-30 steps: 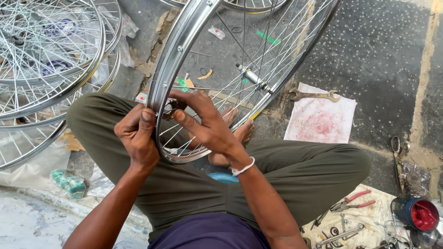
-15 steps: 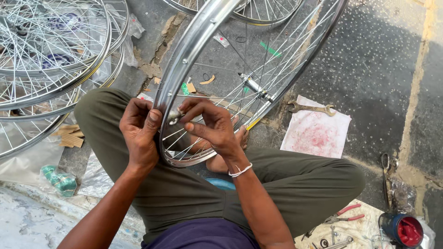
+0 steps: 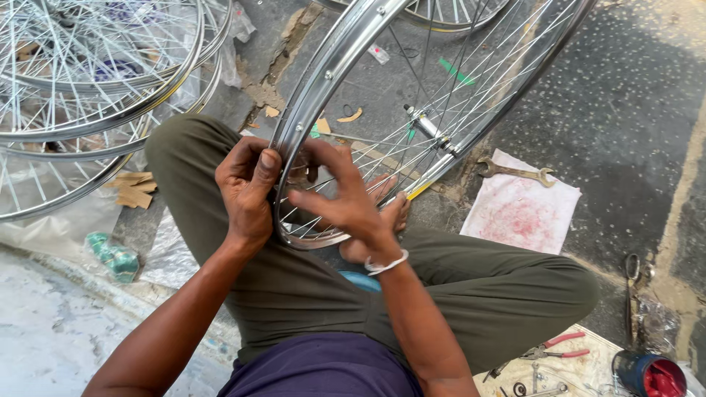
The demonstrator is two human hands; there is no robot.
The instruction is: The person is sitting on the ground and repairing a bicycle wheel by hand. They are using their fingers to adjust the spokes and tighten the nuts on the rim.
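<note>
- Rough grey pavement (image 3: 625,110) serves as the work floor, and a person is seated on it cross-legged, with a bicycle wheel propped across the lap.
- At the lower arc of the wheel (image 3: 323,81), the shiny rim is pinched by the left hand (image 3: 246,187), thumb on the outer face and fingers curled round the edge.
- Just inside the rim, the right hand (image 3: 346,202) is half closed, its fingertips gathered on something small among the spokes; what is pinched cannot be made out.
- Many spokes (image 3: 471,81) are already laced from the hub (image 3: 426,129) to the rim, so the wheel is judged largely built; work at the lower rim seems unfinished.
- Beside the right knee, a wrench (image 3: 518,173) lies on the top edge of a stained white cloth (image 3: 522,217).
- Red-handled pliers (image 3: 559,345) and a red-filled tin (image 3: 651,375) are seen at the lower right.
- Other spoked wheels (image 3: 88,81) are stacked at the upper left, with a green roll (image 3: 112,254) below them.
</note>
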